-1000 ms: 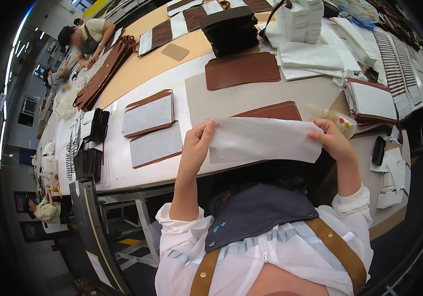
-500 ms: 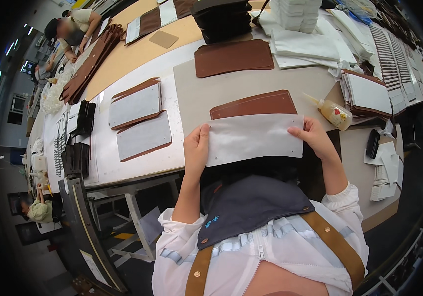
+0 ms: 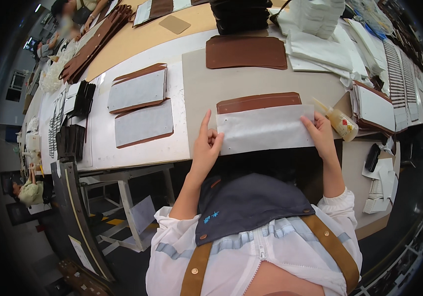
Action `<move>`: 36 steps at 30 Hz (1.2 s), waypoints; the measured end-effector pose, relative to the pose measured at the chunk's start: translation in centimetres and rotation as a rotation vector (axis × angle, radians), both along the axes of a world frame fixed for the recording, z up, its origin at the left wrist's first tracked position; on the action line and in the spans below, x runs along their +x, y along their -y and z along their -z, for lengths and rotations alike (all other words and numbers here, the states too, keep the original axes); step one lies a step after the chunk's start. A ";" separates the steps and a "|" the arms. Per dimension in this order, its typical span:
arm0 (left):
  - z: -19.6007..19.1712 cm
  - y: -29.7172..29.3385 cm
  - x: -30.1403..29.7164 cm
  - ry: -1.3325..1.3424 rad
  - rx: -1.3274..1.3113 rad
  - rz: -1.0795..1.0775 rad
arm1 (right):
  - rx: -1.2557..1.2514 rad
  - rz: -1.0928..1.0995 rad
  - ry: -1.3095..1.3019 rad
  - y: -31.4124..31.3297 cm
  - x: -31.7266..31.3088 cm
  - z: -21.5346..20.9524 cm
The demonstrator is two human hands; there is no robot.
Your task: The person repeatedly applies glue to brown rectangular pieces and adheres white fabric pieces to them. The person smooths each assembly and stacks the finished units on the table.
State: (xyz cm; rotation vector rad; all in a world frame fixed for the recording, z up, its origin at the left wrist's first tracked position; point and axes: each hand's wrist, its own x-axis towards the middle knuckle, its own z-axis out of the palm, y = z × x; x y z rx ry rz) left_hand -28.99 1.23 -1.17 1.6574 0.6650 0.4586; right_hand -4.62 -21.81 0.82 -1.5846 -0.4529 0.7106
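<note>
A thin white rectangular sheet (image 3: pixel 265 129) with small holes near its corners lies partly over a brown leather-like panel (image 3: pixel 258 101), whose far strip stays uncovered. The sheet's near side reaches the table's front edge. My left hand (image 3: pixel 205 148) is at the sheet's left edge, index finger stretched forward, other fingers curled and thumb against the edge. With thumb on top and fingers at the side, my right hand (image 3: pixel 321 132) pinches the sheet's right end. Just beyond that hand, a clear bottle of yellowish liquid with a pointed nozzle (image 3: pixel 343 126) lies tilted.
Brown panels (image 3: pixel 246 53) lie farther back, before a black stack (image 3: pixel 241 17) and white piles (image 3: pixel 315 47). White-topped brown pieces (image 3: pixel 140 91) sit at left. A stack with a white top sheet (image 3: pixel 375 106) is at right. Other people work at far left.
The white sheet has gone from being held up near me to lying lower over the brown panel. My left index finger has stretched out. The head view has shifted slightly.
</note>
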 end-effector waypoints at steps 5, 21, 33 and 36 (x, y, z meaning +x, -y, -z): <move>0.2 0.0 1.6 -0.123 0.431 -0.069 | 0.010 0.023 0.137 -1.7 1.3 0.9; 1.2 -0.6 3.1 -0.180 0.569 -0.160 | -0.039 0.043 0.284 -3.3 3.4 3.2; 1.5 -0.6 3.2 -0.206 0.593 -0.155 | -0.134 0.036 0.361 -2.7 4.0 4.1; 1.5 -0.6 3.3 -0.213 0.593 -0.155 | -0.094 0.054 0.405 -3.1 3.3 3.5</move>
